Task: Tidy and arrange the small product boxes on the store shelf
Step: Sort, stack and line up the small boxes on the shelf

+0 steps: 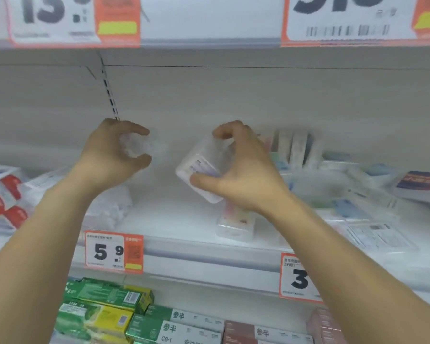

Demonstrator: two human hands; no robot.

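Observation:
My right hand [243, 175] grips a small clear plastic box with a white and purple label [204, 167], held tilted above the middle shelf [179, 232]. My left hand [114, 155] is raised to the left of it, fingers curled around a small clear, blurred item [134, 146]. Another clear box with a pinkish label [235, 224] lies flat on the shelf just under my right wrist. Further right, several upright slim boxes [296, 147] stand at the back, with several flat clear boxes [353, 194] scattered in front of them.
White packs with red labels [3, 194] fill the shelf's left end. Price tags reading 5.9 [113, 252] and 3 [299, 279] hang on the shelf edge. Green and yellow toothpaste boxes [104, 309] lie on the lower shelf. An upper shelf edge with large price tags [209, 33] runs overhead.

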